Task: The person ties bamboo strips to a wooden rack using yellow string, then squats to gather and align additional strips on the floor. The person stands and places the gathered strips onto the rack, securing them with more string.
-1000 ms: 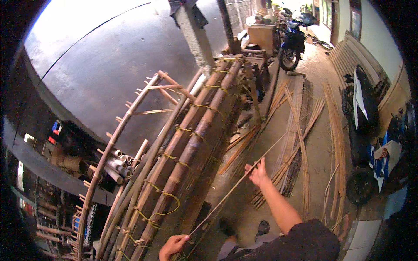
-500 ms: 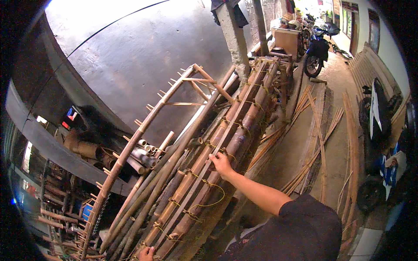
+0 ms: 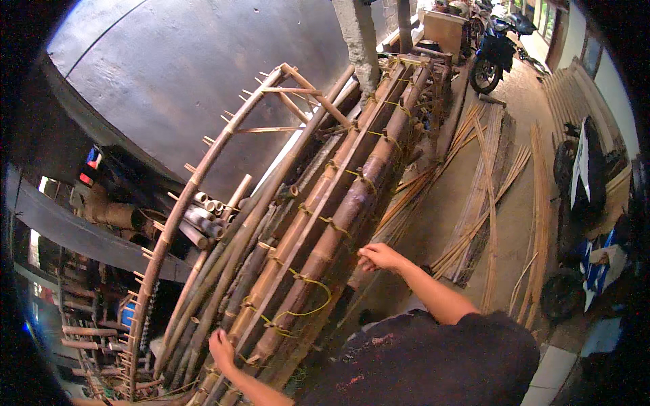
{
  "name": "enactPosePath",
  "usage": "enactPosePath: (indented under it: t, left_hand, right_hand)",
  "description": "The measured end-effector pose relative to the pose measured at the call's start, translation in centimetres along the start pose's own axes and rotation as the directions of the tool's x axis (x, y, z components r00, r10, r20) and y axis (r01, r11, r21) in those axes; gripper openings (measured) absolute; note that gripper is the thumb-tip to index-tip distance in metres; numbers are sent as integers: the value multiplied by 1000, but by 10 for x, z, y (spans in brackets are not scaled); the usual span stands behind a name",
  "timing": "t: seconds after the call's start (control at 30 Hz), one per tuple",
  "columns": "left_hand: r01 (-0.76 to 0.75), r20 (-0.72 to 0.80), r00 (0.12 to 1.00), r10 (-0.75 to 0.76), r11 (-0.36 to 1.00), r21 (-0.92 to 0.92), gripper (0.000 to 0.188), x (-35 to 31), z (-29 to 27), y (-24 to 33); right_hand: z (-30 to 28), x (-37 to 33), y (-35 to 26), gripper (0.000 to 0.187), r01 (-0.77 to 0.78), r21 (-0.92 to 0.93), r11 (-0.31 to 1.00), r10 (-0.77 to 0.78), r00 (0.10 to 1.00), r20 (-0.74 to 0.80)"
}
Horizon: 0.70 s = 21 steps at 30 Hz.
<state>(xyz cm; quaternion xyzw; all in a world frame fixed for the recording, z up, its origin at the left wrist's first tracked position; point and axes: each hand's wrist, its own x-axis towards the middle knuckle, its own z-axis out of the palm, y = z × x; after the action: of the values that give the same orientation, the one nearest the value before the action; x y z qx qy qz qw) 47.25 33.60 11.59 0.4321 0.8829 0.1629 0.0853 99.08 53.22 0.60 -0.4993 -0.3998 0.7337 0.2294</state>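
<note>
Two long bamboo poles (image 3: 323, 247) lie side by side, bound at intervals with yellow cord (image 3: 323, 302). A long, narrow grey-brown slat (image 3: 301, 238) runs lengthwise between them. At the near end, my left hand (image 3: 221, 348) is beside the left pole, fingers drawn together; what they may hold is hidden. Apart from the poles, my right hand (image 3: 380, 257) hangs in the air to their right, fingers curled in, with nothing visible in it. One loop of the cord hangs out over the right pole.
A curved bamboo frame with short pegs (image 3: 181, 203) leans on the left, near stacked poles (image 3: 237, 233). Thin bamboo strips (image 3: 491, 203) lie on the floor at right. A concrete post (image 3: 357, 40) and a motorcycle (image 3: 491, 57) stand farther off.
My right hand has let go of the slat and moved right, off the poles. My left hand has come higher into view. The whole scene has shifted up and left.
</note>
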Motion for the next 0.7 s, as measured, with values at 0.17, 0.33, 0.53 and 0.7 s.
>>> enactPosePath:
  t: [0.17, 0.33, 0.53, 0.7]
  left_hand:
    - [-269, -3, 963, 270, 957, -104, 35, 22, 64, 207]
    - [-488, 66, 860, 506, 853, -185, 36, 43, 149, 399]
    - [-571, 184, 719, 670, 721, -393, 43, 23, 212, 632]
    - [-643, 180, 679, 711, 695, -321, 48, 19, 257, 783]
  right_hand:
    - [-108, -49, 48, 41, -81, 84, 993, 89, 991, -95]
    - [-208, -81, 71, 37, -62, 127, 990, 85, 978, -190]
    - [-340, -74, 61, 36, 22, 209, 978, 41, 955, -293]
    - [-416, -56, -3, 36, 69, 272, 960, 29, 940, -341]
